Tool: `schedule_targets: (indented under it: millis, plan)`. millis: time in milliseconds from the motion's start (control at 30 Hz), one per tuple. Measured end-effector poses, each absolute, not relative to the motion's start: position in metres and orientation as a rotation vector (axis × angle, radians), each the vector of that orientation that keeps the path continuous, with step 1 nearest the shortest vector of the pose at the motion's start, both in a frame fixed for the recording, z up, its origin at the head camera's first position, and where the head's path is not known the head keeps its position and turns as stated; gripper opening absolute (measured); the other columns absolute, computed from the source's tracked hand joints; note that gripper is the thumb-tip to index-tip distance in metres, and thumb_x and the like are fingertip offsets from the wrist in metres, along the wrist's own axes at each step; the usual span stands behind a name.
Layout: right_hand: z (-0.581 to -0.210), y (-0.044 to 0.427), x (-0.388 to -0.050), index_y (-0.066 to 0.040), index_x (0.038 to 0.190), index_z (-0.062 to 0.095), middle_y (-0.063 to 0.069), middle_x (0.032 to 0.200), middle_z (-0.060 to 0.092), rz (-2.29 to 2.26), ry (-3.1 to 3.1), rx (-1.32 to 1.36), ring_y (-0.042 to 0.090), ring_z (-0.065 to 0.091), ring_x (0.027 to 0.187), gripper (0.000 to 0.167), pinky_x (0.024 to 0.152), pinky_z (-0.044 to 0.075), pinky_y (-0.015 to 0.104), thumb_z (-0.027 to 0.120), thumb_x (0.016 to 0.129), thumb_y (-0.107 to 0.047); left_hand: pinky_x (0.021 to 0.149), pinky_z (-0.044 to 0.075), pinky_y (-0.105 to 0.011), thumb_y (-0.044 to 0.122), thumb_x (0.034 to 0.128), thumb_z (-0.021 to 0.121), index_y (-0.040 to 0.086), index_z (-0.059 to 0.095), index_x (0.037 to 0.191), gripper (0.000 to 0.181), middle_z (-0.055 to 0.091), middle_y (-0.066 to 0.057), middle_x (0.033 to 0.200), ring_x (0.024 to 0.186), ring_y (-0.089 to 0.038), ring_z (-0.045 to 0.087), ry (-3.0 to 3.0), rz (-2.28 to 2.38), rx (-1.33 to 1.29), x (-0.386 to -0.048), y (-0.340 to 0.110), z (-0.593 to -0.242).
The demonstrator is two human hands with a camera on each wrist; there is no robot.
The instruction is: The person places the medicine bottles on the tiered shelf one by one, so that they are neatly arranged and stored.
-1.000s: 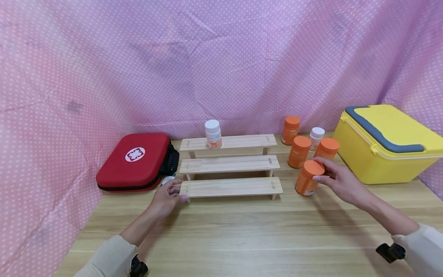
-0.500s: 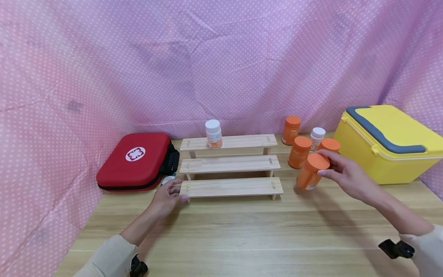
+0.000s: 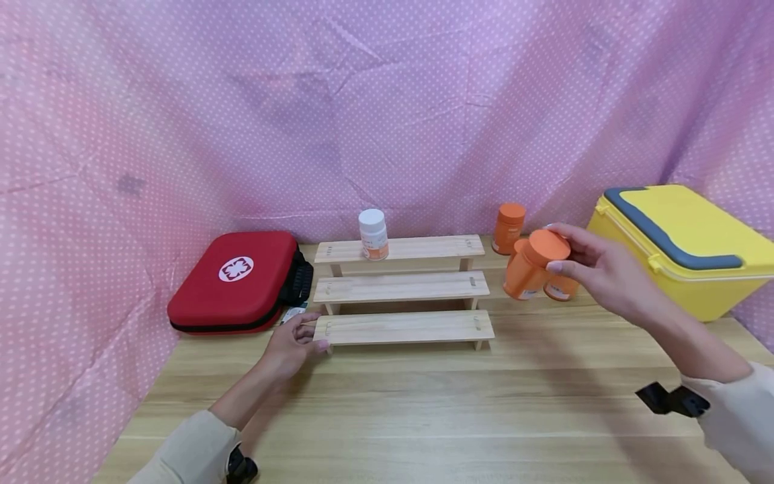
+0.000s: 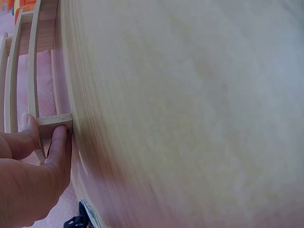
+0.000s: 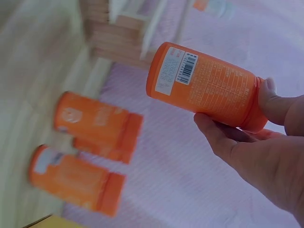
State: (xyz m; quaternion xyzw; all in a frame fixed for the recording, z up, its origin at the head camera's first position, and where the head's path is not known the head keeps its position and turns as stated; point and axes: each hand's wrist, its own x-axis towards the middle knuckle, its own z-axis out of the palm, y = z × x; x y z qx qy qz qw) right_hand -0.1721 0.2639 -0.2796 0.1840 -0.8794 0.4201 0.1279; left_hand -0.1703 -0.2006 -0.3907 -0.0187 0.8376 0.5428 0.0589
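Note:
My right hand (image 3: 607, 279) grips an orange pill bottle (image 3: 525, 274) around its cap and holds it tilted above the table. In the right wrist view, the held bottle (image 5: 204, 88) shows a barcode label near its base. My left hand (image 3: 285, 349) pinches the left end of the three-tier wooden rack (image 3: 405, 328) at its lowest step. The left wrist view has the left fingers (image 4: 58, 142) against the rack's leg. On the top step stands a white bottle (image 3: 373, 235) with an orange-banded label.
Behind the raised bottle, other orange bottles (image 3: 508, 232) stand on the table (image 3: 387, 417), partly hidden. A yellow lidded box (image 3: 683, 249) sits at the right. To the rack's left lies a red first-aid case (image 3: 236, 282). A pink dotted cloth (image 3: 411, 114) hangs behind.
The right hand has lifted the orange bottle off the table and moved it up and back, tilting it. It now covers bottles behind it. The left hand has stayed on the rack.

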Motion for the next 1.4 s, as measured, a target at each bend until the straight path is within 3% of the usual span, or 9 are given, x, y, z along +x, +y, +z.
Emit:
schedule_targets:
  millis: [233,600,833,1200,1400]
  plan:
    - [-0.25,0.233,-0.184,-0.015,0.137,0.052,0.01,0.12,0.063,1.21,-2.649,0.453,-0.003,0.059,0.094,0.047,0.077,0.045,0.01,0.066,0.092,-0.02,0.077,0.052,-0.021,-0.002,0.0832,0.071,-0.003,0.048,0.134,0.056,0.065,-0.024,0.113,0.101,-0.026,0.064,2.56,1.615,-0.072,-0.171,-0.201,-0.391]
    - [-0.23,0.18,-0.229,-0.017,0.137,0.052,0.009,0.122,0.062,1.352,-2.665,0.515,0.017,0.058,0.105,0.045,0.083,0.046,0.026,0.064,0.094,-0.022,0.076,0.051,-0.02,-0.004,0.0828,0.071,-0.004,0.048,0.133,0.055,0.065,-0.025,0.113,0.1,-0.026,0.064,2.556,1.634,-0.062,-0.172,-0.201,-0.392]
    - [-0.236,0.154,-0.258,-0.01,0.134,0.054,0.012,0.119,0.062,1.421,-2.65,0.613,0.021,0.057,0.102,0.042,0.085,0.045,0.031,0.063,0.093,-0.012,0.077,0.051,-0.021,-0.004,0.0828,0.071,-0.004,0.048,0.133,0.055,0.065,-0.024,0.113,0.1,-0.026,0.064,2.564,1.626,-0.063,-0.174,-0.201,-0.394]
    - [-0.239,0.142,-0.278,-0.007,0.131,0.055,0.013,0.118,0.061,1.408,-2.724,0.689,0.026,0.056,0.105,0.037,0.09,0.048,0.044,0.061,0.095,-0.013,0.077,0.052,-0.02,-0.005,0.0823,0.071,-0.005,0.047,0.133,0.056,0.065,-0.025,0.111,0.098,-0.025,0.065,2.569,1.632,-0.058,-0.175,-0.201,-0.394]
    - [-0.234,0.14,-0.282,-0.007,0.131,0.055,0.013,0.12,0.06,1.356,-2.802,0.71,0.028,0.056,0.108,0.037,0.091,0.049,0.044,0.061,0.095,-0.013,0.076,0.052,-0.021,-0.004,0.0827,0.071,-0.005,0.048,0.132,0.055,0.065,-0.025,0.112,0.098,-0.025,0.064,2.565,1.631,-0.071,-0.174,-0.201,-0.394]
